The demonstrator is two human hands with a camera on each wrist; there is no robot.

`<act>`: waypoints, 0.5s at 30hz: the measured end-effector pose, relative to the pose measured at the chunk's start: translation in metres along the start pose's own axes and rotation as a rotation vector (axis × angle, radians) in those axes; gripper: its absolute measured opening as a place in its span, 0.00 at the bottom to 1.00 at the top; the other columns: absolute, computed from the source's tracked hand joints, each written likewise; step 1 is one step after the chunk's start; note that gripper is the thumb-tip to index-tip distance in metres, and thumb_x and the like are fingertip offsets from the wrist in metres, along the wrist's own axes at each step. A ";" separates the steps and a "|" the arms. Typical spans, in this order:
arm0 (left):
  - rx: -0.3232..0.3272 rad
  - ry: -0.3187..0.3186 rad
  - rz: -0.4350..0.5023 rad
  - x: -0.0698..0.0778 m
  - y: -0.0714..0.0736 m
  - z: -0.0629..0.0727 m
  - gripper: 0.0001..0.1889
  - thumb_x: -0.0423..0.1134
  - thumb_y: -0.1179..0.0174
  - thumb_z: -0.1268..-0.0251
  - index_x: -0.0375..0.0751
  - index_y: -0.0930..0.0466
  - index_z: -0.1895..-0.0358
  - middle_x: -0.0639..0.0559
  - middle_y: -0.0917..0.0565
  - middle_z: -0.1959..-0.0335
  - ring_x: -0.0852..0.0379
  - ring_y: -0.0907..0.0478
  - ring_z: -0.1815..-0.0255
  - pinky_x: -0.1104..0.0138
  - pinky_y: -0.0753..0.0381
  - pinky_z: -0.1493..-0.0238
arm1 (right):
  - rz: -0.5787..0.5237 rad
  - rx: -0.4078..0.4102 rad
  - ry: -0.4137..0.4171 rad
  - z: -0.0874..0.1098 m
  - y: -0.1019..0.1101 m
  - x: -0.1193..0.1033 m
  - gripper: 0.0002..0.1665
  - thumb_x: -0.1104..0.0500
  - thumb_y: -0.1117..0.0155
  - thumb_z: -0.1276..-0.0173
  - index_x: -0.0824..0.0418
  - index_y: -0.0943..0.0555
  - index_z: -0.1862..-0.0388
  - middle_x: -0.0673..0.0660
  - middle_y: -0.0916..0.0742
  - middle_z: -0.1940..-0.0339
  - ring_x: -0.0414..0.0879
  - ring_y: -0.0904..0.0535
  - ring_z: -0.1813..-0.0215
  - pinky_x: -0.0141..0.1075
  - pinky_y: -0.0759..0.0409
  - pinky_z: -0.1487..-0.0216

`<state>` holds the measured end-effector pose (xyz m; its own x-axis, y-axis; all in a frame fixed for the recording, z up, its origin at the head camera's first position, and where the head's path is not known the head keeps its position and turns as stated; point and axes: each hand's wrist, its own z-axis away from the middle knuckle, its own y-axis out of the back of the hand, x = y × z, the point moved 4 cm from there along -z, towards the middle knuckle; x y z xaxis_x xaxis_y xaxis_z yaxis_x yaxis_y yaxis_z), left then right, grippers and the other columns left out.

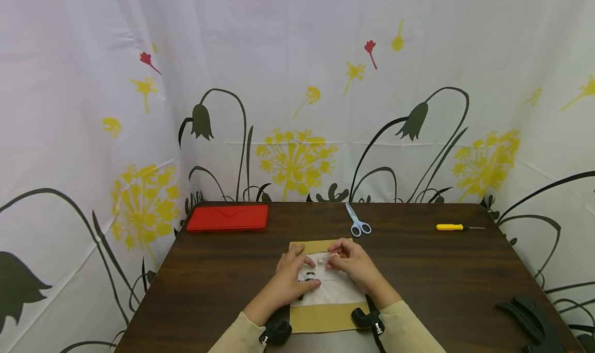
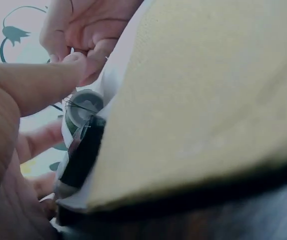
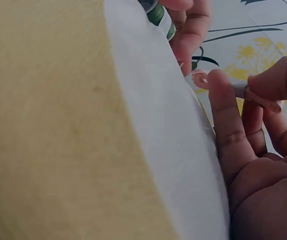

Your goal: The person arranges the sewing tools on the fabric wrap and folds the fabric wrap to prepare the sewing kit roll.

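Note:
A white cloth with tan bands at its far and near ends lies in front of me. My left hand rests at its left side, fingers spread around a green thread spool. Next to the spool is a dark, glossy piece. Over the upper part of the cloth, my right hand pinches a small clear-and-pink piece between thumb and fingers. One end of this piece is round and pink; its kind cannot be made out.
A red case lies at the table's back left. Light-blue scissors lie beyond the cloth. A yellow-handled tool with a thin metal shaft is at the right, and a black device sits at the right front. A patterned curtain surrounds the table.

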<state>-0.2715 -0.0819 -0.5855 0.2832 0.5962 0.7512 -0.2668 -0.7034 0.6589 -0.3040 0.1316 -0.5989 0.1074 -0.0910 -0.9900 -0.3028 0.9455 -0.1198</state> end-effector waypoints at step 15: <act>-0.041 -0.039 0.045 -0.001 -0.003 0.000 0.03 0.49 0.29 0.27 0.59 0.11 0.58 0.37 0.36 0.13 0.26 0.61 0.08 0.24 0.64 0.18 | 0.053 -0.070 -0.027 0.001 0.001 0.004 0.10 0.71 0.38 0.25 0.72 0.24 0.49 0.58 0.18 0.56 0.48 0.10 0.56 0.35 0.08 0.51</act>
<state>-0.2713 -0.0801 -0.5884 0.3056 0.5478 0.7788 -0.3176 -0.7124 0.6258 -0.3031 0.1324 -0.6028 0.1146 -0.0318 -0.9929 -0.3744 0.9244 -0.0729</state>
